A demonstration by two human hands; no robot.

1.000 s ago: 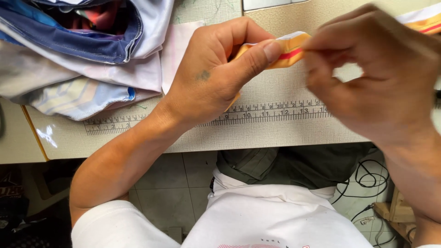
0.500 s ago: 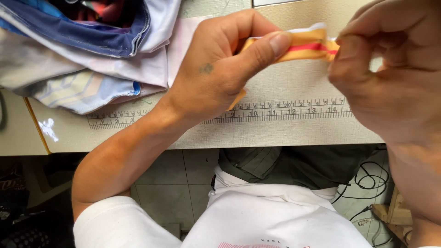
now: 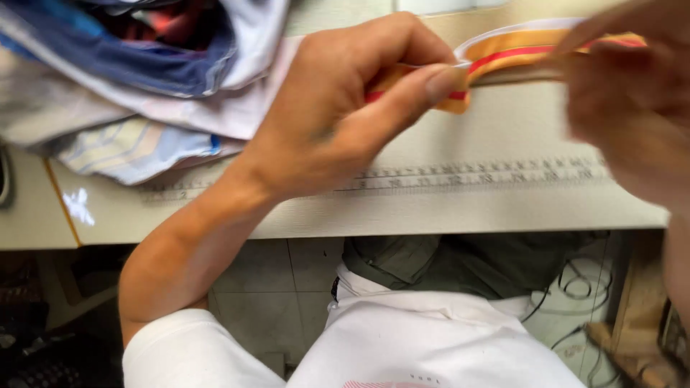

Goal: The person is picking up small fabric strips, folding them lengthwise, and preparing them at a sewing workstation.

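Now both hands, left (image 3: 338, 115) and right (image 3: 632, 108) (blurred), are pinching the striped orange band (image 3: 517, 54), stretching it taut above the table (image 3: 467, 208).

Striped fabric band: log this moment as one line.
left hand: pinches striped band | right hand: blurred, at band's other end | below: table with ruler markings | left: cloth pile

Single head view, steeply downward, close over table (image 3: 460, 208) edge

Pale worktable (image 3: 460, 215) w/ printed ruler (image 3: 489, 174), grey tiled floor (image 3: 251, 287), daylight
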